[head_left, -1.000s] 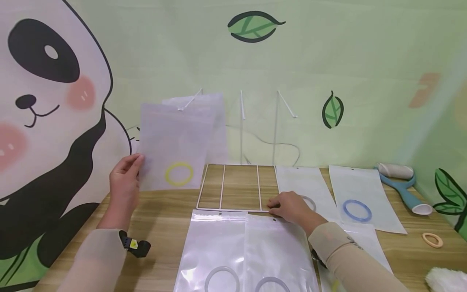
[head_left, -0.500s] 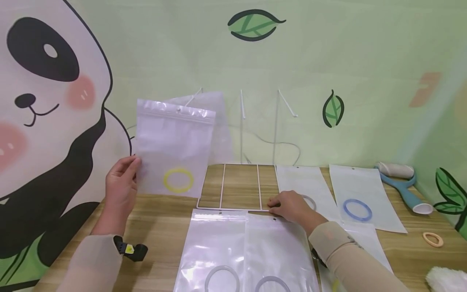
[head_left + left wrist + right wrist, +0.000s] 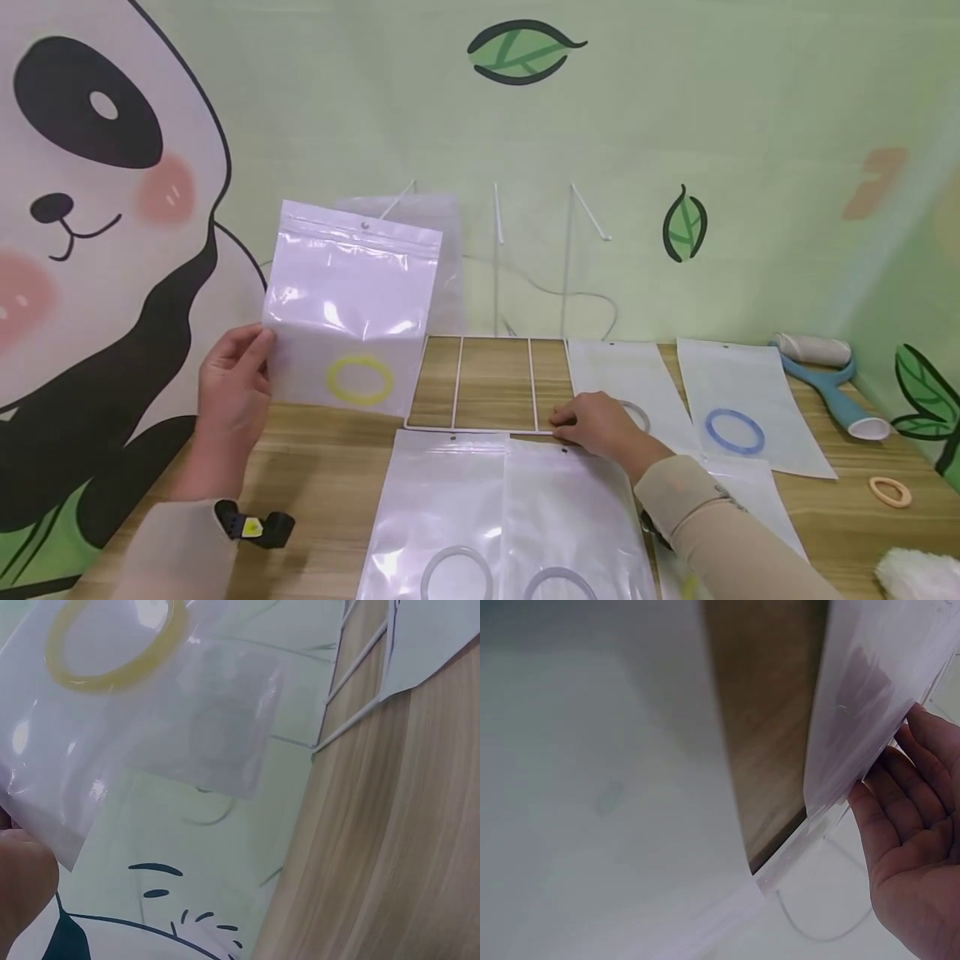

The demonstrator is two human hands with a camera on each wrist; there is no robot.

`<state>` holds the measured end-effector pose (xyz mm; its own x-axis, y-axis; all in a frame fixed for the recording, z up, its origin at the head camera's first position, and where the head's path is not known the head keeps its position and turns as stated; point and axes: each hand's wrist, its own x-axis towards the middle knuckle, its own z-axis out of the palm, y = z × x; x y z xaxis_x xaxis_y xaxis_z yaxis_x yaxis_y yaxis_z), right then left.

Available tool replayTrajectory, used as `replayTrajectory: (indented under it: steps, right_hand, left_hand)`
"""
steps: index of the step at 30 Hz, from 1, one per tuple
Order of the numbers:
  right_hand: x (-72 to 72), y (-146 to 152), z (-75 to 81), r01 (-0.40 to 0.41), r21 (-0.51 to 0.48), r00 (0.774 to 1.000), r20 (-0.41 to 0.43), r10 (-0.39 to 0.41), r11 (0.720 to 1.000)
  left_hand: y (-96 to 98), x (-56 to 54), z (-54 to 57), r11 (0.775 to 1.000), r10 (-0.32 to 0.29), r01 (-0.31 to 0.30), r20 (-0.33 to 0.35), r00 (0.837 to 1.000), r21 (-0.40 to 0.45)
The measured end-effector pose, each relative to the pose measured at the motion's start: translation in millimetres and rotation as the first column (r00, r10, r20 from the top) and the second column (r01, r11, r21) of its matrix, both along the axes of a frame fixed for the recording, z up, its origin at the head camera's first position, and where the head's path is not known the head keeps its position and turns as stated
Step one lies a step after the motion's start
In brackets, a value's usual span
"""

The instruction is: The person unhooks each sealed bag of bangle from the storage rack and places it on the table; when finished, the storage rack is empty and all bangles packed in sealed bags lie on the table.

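My left hand [image 3: 236, 383] pinches the left edge of a clear zip bag [image 3: 352, 283] with a yellow ring [image 3: 360, 380] inside. The bag hangs slightly tilted before the left hook [image 3: 397, 200] of a white wire rack [image 3: 457, 383]. Its punched hole lines up with the hook's tip; whether the tip passes through I cannot tell. Behind it on that hook hangs another bag [image 3: 450, 275]. My right hand [image 3: 600, 425] holds the front rod of the rack's base, fingers curled at it. In the left wrist view the yellow ring [image 3: 112, 679] shows close up.
Two bags with grey rings [image 3: 450, 508] lie in front of the rack. More bags, one with a blue ring [image 3: 750, 408], lie at the right. Beyond are a blue-handled lint roller [image 3: 825, 383], a small orange ring [image 3: 890, 492] and something white and fluffy [image 3: 918, 575].
My left hand has moved left and slightly down with the zip bag. The bag's top now stands in front of the hook, which earlier crossed before it. The right hand stays put.
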<state>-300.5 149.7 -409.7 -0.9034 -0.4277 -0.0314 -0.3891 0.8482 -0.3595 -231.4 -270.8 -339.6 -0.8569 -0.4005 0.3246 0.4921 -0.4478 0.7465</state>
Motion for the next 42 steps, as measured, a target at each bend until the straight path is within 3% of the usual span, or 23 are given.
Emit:
replayTrajectory:
  steps: [10,16,24,31,37,42]
  right_hand:
    - [-0.3,1.0,-0.1,-0.001,0.017,1.000,-0.003,0.002,1.000]
    - [-0.7,1.2,0.1,-0.002,0.023,1.000,-0.003,0.002,1.000]
    - [-1.0,2.0,-0.1,-0.017,0.024,1.000,-0.018,0.018,1.000]
    - [-0.2,3.0,0.7,-0.023,0.022,0.999,-0.026,0.023,1.000]
    - [0.0,3.4,0.8,-0.013,0.019,1.000,-0.015,0.013,1.000]
    - [-0.4,3.9,-0.3,-0.014,0.023,1.000,-0.017,0.014,1.000]
  left_hand:
    - [1.6,10.9,5.1,0.999,-0.054,0.055,-0.096,0.994,0.001]
    - [4.5,16.0,11.5,0.998,-0.055,0.054,-0.158,0.986,-0.013]
    - [7.7,22.6,28.6,0.992,-0.121,0.110,-0.258,0.958,-0.059]
    - [10.5,29.6,36.3,0.986,-0.167,0.165,-0.300,0.939,-0.034]
    - [7.7,30.6,30.2,0.987,-0.149,0.159,-0.272,0.951,0.015]
    - [0.1,27.6,19.8,0.993,-0.054,0.073,-0.186,0.981,0.092]
